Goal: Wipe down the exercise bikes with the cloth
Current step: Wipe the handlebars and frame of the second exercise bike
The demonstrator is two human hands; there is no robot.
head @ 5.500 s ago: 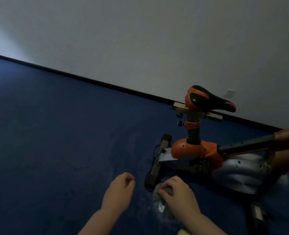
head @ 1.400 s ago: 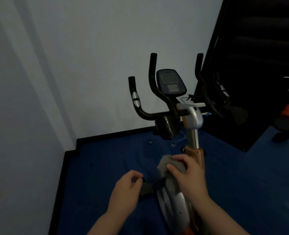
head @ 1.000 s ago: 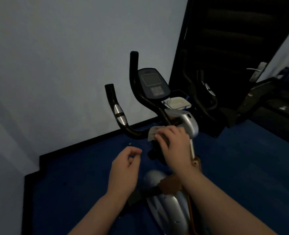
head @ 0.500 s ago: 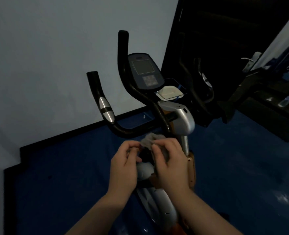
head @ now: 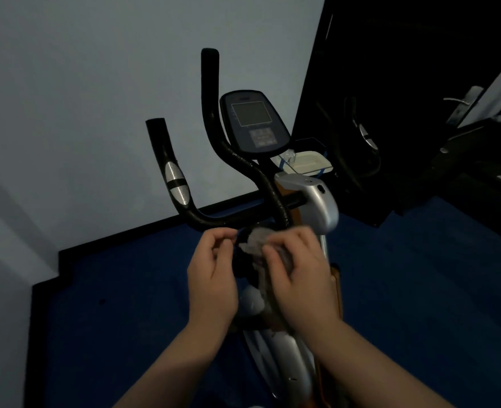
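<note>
head view: both hands, left (head: 212, 278) & right (head: 300, 278), clutching cloth (head: 256, 238) just under bike handlebar (head: 228, 220), blue floor (head: 125, 290) alongside

Home gym rm: exercise bike (head: 308, 201), blue carpet (head: 125, 304).

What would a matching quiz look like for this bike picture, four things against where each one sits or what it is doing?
Column one:
1. cloth
2. console
3. silver grip band
4. door handle

Column two:
A. far right, on the dark door
B. on the leftmost handlebar upright
C. bunched under the right hand, beside the left hand
D. between the handlebar uprights, screen dark

Pairs: 1-C, 2-D, 3-B, 4-A
</note>
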